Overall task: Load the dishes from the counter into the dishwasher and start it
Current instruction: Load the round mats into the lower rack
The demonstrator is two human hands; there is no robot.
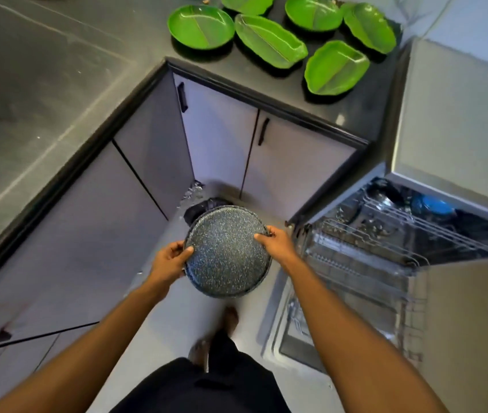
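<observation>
- Speckled plate [227, 251]: dark, round, low-rimmed. Held in the air over the floor [174, 317], face up and tilted a little, between the corner cabinets [218, 135] and the open dishwasher [433, 120]. It is on neither the desk nor a rack.
- Dishwasher is to the right of the plate. Upper rack [400, 231] and lower rack [364, 290] are both drawn out. Dark ware and one blue item [436, 204] sit at the back; details are too blurred to tell.
- Desk [43, 84]: dark stone-like top, L-shaped, wrapping the corner. There are faint scuffs on the left run.
- Cabinets below have flat grey doors. Three black handles [263, 131] are visible.
- Floor is pale grey. A black bag [204, 205] and a crumpled piece of foil [193, 189] lie in the corner, just beyond the plate.
- Count: one speckled plate and six green dishes [271, 40]. The dishes are leaf-patterned, set close together on the far run of the desk, and one is cut by the top edge of view.
- Left hand [171, 257] grips the plate's left rim, thumb on the top face, fingers curled under.
- Right hand [275, 241] grips the right rim, thumb on the face, fingers wrapped over the far edge.
- Both forearms are extended forward, converging on the plate.
- Two bare feet [230, 320] are on the floor below the plate.
</observation>
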